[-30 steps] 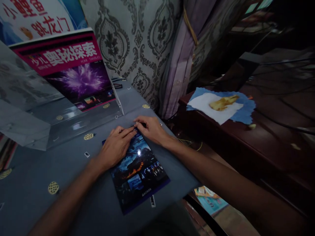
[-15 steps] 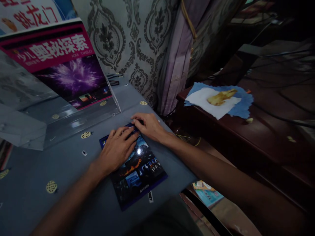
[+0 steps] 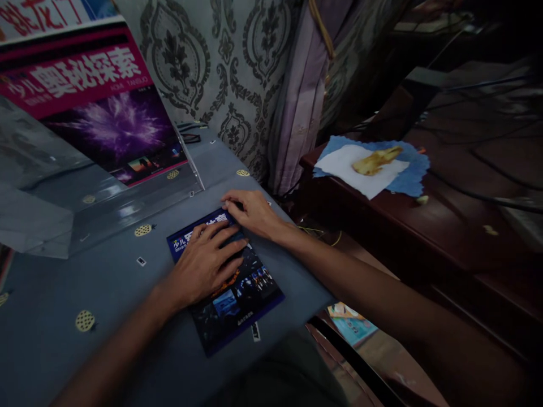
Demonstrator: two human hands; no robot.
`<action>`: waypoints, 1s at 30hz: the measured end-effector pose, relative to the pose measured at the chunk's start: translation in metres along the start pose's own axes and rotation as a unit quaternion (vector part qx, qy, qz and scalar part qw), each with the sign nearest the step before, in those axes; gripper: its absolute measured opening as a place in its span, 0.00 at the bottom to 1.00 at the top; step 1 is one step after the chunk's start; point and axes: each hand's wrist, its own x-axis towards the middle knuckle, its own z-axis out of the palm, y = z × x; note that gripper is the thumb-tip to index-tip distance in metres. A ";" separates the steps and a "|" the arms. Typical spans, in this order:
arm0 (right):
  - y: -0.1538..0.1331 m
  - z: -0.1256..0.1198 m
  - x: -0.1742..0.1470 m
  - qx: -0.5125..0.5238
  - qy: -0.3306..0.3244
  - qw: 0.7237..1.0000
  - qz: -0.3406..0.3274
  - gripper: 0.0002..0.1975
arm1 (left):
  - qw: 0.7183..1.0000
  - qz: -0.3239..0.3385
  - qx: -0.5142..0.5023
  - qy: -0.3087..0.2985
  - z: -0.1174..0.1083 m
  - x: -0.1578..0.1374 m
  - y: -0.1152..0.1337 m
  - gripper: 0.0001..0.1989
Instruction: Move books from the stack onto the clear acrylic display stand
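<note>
under the left grip (image 3: 208, 255) lies a book (image 3: 237, 303)

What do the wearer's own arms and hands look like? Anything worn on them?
The left hand and right hand are bare, without gloves; no watch or bracelet shows at either wrist. The left forearm and right forearm show no sleeves in view. Dim light makes rings hard to judge. Dark cloth at the bottom edge may be clothing.

A grey-blue surface (image 3: 114, 282) with yellow pineapple prints (image 3: 85, 321) carries a dark-covered book (image 3: 257, 285). Farther back stands a clear stand (image 3: 136, 204).
</note>
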 end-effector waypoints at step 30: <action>0.001 0.002 -0.001 -0.029 0.001 0.999 -0.020 0.13 | 0.996 0.079 0.035 -0.017 -0.001 -0.008 0.049 0.19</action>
